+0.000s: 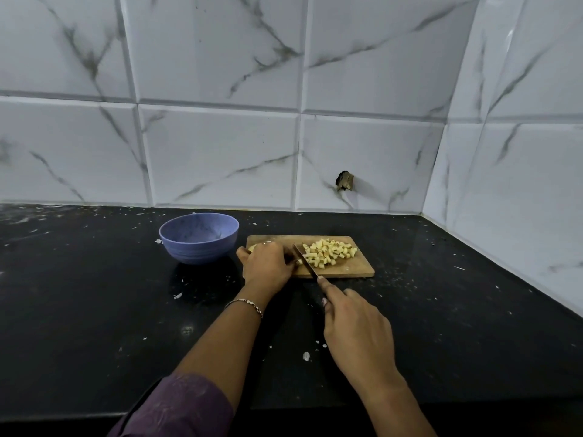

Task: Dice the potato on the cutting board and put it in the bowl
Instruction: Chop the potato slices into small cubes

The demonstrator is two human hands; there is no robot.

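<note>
Potato (253,247) gripped by curled left fingers (285,252); right fingers (329,290) clasp knife (305,261), forefinger along spine.

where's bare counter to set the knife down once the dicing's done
Free: black counter right of the cutting board, toward the side wall, and left of the bowl. Crowded: the board, under diced potato, knife and left hand.

The bowl (198,249) sits on the counter (94,294), just left of the cutting board (359,270). Potato cubes (329,252) lie piled on the board's right part. The left hand (268,263) holds a potato piece (252,247) on its left part. The knife (305,260) stands between them, held by the right hand (353,323) in front of the board.
</note>
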